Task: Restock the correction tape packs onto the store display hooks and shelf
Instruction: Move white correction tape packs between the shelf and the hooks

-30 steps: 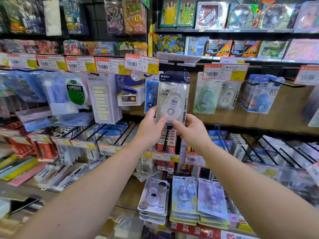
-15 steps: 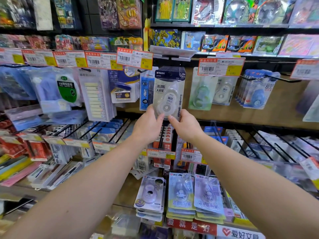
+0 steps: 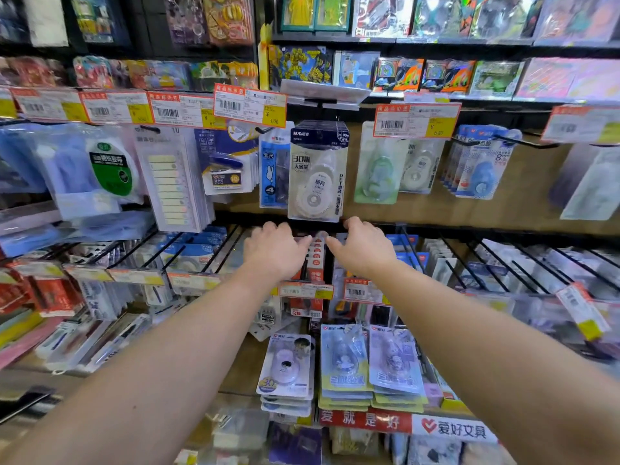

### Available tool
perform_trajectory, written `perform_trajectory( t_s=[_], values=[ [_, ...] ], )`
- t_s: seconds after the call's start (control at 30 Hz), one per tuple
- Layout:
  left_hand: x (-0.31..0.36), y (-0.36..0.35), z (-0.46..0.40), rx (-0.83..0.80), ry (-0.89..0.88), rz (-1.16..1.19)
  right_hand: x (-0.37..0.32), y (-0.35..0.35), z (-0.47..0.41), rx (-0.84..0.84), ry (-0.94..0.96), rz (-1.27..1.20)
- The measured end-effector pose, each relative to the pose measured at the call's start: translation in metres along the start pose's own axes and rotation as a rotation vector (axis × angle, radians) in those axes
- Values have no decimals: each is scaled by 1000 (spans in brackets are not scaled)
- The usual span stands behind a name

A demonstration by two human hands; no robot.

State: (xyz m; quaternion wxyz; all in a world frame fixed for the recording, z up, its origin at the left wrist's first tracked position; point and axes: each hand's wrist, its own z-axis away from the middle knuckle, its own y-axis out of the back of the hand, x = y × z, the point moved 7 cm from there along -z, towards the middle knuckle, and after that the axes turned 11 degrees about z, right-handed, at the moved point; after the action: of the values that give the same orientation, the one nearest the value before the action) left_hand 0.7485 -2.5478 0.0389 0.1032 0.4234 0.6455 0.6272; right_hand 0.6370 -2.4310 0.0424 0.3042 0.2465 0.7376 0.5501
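Observation:
A white correction tape pack with a dark blue header (image 3: 317, 171) hangs on a display hook at centre, in front of more packs of the same kind. My left hand (image 3: 273, 250) and my right hand (image 3: 364, 246) are just below its bottom edge, apart from it, fingers relaxed and holding nothing. More correction tape packs hang to the right: a green one (image 3: 377, 169), a white one (image 3: 419, 169) and a blue bunch (image 3: 476, 166). Stacks of correction tape packs (image 3: 345, 364) lie on the lower shelf.
Price tags (image 3: 250, 105) line the rail above the hooks. Sticky-note and stapler packs (image 3: 174, 182) hang at left. Black wire hooks (image 3: 469, 260) with stationery jut out below my hands. Toy boxes (image 3: 402, 75) fill the top shelves.
Both hands have let go of the white correction tape pack and dropped just below it. The pack now hangs on its hook.

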Motion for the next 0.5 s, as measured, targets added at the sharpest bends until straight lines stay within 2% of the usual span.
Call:
perform_trajectory(
  t_s=[0.2,0.37,0.5],
  values=[
    [16,-26,20,-90,-15,-101,22,-10,28,-37,-28,242],
    [55,-39,41,-134,-65,-66,62,-3,51,-21,-76,266],
    [119,-58,59,-161,-123,-40,124,14,77,-24,-153,274]
  ],
)
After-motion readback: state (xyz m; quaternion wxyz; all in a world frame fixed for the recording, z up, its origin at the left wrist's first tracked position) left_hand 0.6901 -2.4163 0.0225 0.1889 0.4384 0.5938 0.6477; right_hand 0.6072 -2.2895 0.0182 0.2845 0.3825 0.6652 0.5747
